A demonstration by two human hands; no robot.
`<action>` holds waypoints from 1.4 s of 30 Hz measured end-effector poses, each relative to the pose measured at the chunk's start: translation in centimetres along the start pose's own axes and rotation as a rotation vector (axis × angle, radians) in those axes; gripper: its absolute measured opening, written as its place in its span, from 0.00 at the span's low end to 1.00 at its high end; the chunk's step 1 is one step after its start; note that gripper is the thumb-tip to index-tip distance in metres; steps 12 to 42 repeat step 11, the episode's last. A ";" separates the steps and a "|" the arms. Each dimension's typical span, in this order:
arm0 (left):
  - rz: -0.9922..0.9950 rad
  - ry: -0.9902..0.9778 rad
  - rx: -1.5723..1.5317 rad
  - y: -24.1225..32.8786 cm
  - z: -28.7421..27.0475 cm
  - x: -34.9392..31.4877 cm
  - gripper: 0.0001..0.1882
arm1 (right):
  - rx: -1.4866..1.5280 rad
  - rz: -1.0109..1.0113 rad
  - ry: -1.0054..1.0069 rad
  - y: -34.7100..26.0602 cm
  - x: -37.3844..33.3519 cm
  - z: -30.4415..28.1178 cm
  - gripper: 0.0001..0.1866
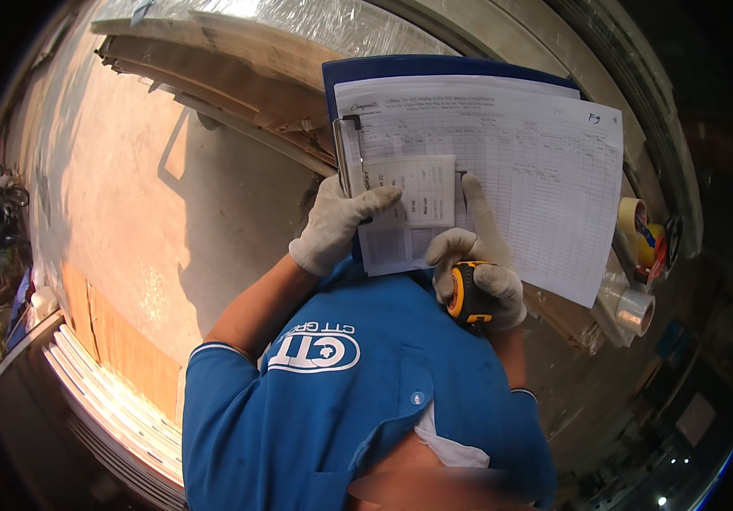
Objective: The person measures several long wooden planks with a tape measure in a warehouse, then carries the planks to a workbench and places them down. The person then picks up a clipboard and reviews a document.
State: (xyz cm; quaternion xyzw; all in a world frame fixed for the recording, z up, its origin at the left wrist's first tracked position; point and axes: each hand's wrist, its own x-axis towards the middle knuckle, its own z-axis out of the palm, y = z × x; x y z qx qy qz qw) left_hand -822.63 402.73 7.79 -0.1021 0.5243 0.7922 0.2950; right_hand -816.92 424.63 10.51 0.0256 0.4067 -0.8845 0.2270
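Note:
My left hand (336, 217), in a pale work glove, grips a dark blue clipboard (447, 64) by its clip end, thumb on top. Printed sheets with table grids (545, 200) lie on the board, fanned toward the right. A small white label sheet or stack of labels (430, 192) rests over them, under my left thumb. My right hand (494, 247), gloved too, has a black and yellow tape measure (471, 294) held in the palm by its lower fingers. Its index finger stretches over the sheets beside the label. No tape blade shows clearly.
Beyond the clipboard lies a long stack wrapped in clear film and cardboard (230, 68). At the right are a roll of adhesive tape (632, 215) and a roll of clear film (636, 312). Concrete floor (119, 196) spreads on the left, with long pale strips (115, 404) at lower left.

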 end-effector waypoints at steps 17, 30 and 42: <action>-0.031 -0.042 -0.062 -0.3 0.8 -0.7 0.28 | -0.114 0.150 -0.005 -0.6 0.7 1.7 0.62; -0.031 -0.042 -0.062 -0.3 0.8 -0.7 0.28 | -0.114 0.150 -0.005 -0.6 0.7 1.7 0.62; -0.031 -0.042 -0.062 -0.3 0.8 -0.7 0.28 | -0.114 0.150 -0.005 -0.6 0.7 1.7 0.62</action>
